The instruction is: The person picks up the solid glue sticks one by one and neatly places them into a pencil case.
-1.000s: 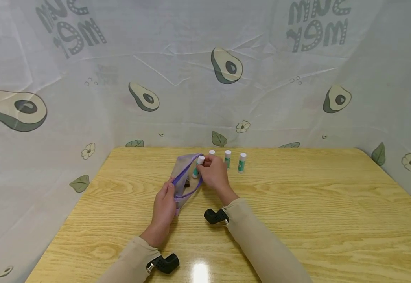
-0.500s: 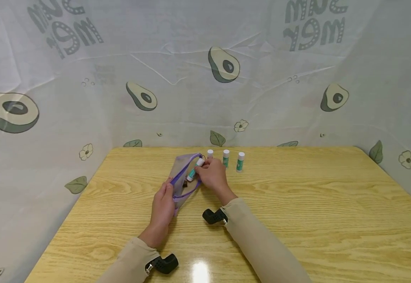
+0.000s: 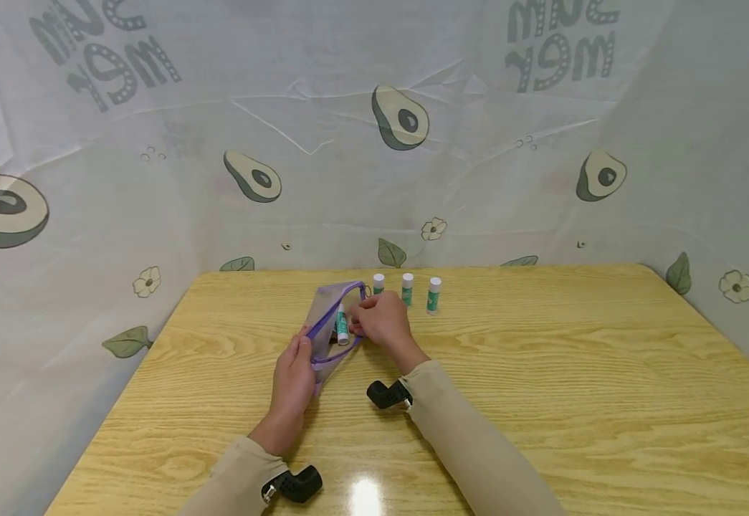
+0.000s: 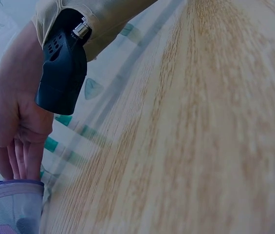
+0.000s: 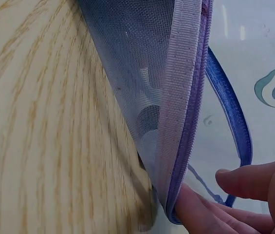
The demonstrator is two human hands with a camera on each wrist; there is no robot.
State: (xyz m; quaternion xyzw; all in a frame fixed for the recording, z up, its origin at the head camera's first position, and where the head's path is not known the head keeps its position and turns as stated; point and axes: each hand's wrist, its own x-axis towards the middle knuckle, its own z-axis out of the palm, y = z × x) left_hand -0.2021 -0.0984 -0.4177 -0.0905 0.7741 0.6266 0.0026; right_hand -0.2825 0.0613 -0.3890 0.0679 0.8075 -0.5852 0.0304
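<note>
Pale sheeting (image 3: 322,57), printed with avocados (image 3: 388,118) and leaves (image 3: 391,253), covers the background and both sides. Before it stands a wood-grain table (image 3: 593,387), a bright reflection on its near part. Two beige sleeves (image 3: 484,444) reach in over it, each with a black fitting (image 3: 299,484) at the cuff. Between them is a translucent mesh pouch (image 3: 325,307), tilted, its mouth turned towards the right. The left hand (image 3: 292,380) grips its near left edge, thumb by the zipper (image 3: 331,313). At the opposite side, the right hand (image 3: 383,320) has its fingertips at the mouth, thumb parted from fairly straight fingers, holding nothing. One white tube with a green label (image 3: 342,326) leans inside the pouch, beside something dark (image 3: 333,338) too small to identify. Three similar tubes (image 3: 434,295) stand upright, well apart from the sheet's side walls, beyond the right hand.
</note>
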